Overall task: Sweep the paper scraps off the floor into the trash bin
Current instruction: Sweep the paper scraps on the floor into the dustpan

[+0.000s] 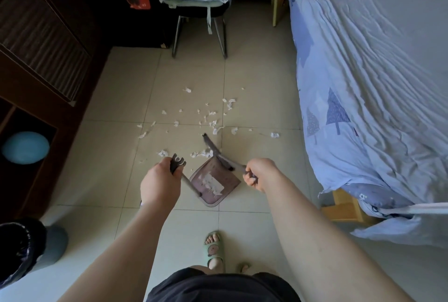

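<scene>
On the floor [116, 98], a dustpan [230, 179] is held by its handle, clamped in the left grip [157, 180]; a broom [214, 149] is clamped in the right grip [259, 175]. Paper scraps [214, 129] are scattered just beyond, some already in the pan. The trash bin [52, 246] is seen near left.

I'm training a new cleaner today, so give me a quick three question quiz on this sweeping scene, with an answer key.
1. True or false: the dustpan already holds some paper scraps.
2. Which hand grips the broom? A left, B right.
3. Fill in: the trash bin stands on the person's ____ side.
Key: 1 true. 2 B, the right hand; the left hand holds the dustpan's handle. 3 left.
</scene>
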A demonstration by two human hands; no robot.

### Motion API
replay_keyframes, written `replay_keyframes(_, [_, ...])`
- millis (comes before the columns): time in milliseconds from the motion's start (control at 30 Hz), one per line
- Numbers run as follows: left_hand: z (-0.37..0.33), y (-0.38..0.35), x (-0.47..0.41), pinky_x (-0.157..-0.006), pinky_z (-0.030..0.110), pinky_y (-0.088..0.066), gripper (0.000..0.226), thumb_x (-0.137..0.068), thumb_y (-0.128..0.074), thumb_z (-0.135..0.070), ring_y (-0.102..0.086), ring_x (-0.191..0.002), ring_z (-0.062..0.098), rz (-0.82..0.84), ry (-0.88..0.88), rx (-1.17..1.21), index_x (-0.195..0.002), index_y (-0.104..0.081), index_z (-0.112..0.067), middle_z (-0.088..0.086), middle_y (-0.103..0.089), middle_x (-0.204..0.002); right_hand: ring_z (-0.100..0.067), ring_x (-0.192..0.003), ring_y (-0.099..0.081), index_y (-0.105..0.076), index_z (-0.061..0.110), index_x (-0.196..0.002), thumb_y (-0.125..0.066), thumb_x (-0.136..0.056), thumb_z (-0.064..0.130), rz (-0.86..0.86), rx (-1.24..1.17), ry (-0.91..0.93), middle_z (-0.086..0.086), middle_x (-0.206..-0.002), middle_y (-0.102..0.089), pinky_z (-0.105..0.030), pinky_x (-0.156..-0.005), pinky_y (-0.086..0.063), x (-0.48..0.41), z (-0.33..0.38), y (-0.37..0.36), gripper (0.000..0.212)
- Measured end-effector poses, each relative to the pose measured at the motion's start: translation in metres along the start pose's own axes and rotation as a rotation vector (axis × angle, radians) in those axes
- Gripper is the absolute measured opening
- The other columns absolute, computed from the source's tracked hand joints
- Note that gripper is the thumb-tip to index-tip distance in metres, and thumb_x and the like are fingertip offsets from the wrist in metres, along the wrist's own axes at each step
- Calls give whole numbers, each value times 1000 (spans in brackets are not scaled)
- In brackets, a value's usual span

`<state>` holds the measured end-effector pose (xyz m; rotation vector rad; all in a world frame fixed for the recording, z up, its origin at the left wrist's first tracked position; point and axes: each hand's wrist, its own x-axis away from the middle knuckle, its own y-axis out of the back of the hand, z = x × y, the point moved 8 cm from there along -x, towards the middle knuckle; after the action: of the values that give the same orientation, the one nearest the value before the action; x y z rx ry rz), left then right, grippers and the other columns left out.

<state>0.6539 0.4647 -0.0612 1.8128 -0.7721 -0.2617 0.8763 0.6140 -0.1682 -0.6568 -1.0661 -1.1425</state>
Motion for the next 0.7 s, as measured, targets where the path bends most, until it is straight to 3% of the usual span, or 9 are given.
replay_keyframes(100, [-8,4,-7,-48,27,-29,21,-93,-53,-33,-47,-61,28,-10,-6,3,-88,-55,-13,-2,-48,-63,-13,-24,-33,-37,5,-71,-32,-93,-2,19,40,15,-17,-74,-47,-13,-30,-22,7,12,6,23])
replay_keyframes(200, [-23,3,-13,-46,27,-28,21,-94,-53,-32,-47,-60,28,-14,-20,7,-88,-54,-12,-2,-47,-62,-17,-55,-40,-40,7,-66,-42,-90,-5,-24,159,167,-15,-77,-46,-24,-55,-36,3,35,23,27])
replay_keyframes(267, [-34,1,-17,-48,28,-30,21,-94,-53,-32,-47,-62,28,-19,-22,4,-89,-54,-12,0,-49,-66,-19,-55,-34,-42,7,-74,-39,-86,-5,-89,107,206,-15,-76,-42,-24,-40,-30,-4,47,44,17])
replay_keyframes(300, [-41,-1,-20,-49,28,-31,20,-94,-53,-32,-47,-62,29,-20,-22,5,-89,-54,-12,1,-50,-68,-19,-50,-32,-41,8,-78,-36,-85,-6,-124,61,201,-15,-74,-40,-18,-35,-23,-10,53,58,17])
replay_keyframes(433, [-67,-13,-30,-47,26,-28,19,-94,-53,-32,-47,-62,29,-39,1,26,-89,-54,-14,2,-51,-68,-12,-22,-31,-44,5,-78,-32,-83,-7,-196,-40,207,-12,-63,-40,-9,-35,-19,-29,85,110,17])
replay_keyframes(533, [-87,-23,-39,-46,24,-27,18,-94,-53,-31,-48,-62,29,-45,36,40,-89,-55,-14,2,-52,-68,-14,-35,-34,-44,4,-82,-32,-83,-5,-265,-14,192,-10,-63,-40,-11,-37,-19,-42,105,145,15])
replay_keyframes(633, [-111,-33,-47,-48,26,-30,18,-93,-54,-30,-48,-62,29,-50,68,64,-88,-56,-13,6,-59,-72,-16,-45,-31,-39,8,-73,-29,-85,-5,-276,35,140,-8,-60,-35,-10,-38,-17,-55,128,172,20])
replay_keyframes(700, [-123,-38,-50,-51,27,-34,16,-93,-55,-29,-49,-62,28,-65,90,62,-91,-57,-14,4,-58,-72,-16,-47,-29,-46,12,-80,-29,-86,-6,-302,76,133,-8,-61,-35,-11,-39,-17,-64,141,184,26])
